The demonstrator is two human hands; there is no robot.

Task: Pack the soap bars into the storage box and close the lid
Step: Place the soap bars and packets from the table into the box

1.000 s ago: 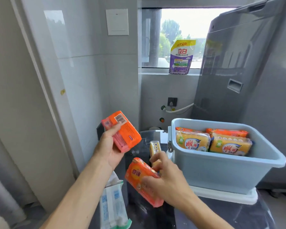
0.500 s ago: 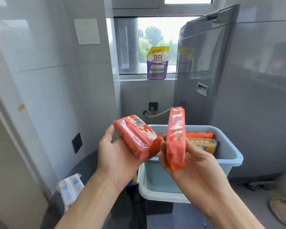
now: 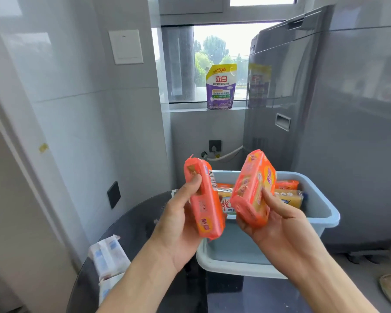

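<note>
Head view: your left hand (image 3: 178, 222) grips one orange bar (image 3: 204, 199) and your right hand (image 3: 278, 224) grips another (image 3: 252, 188), both held upright over the near rim of the box (image 3: 325, 213), probably lined up to drop beside the bars already packed; lid not on.

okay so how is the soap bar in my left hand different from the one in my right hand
The left-hand soap bar stands nearly upright, while the right-hand soap bar leans to the right. The left one shows a barcode near its top; the right one shows none in this view. The right one is held slightly higher. Both are orange-wrapped bars, each gripped in one hand in front of the blue storage box.
</note>
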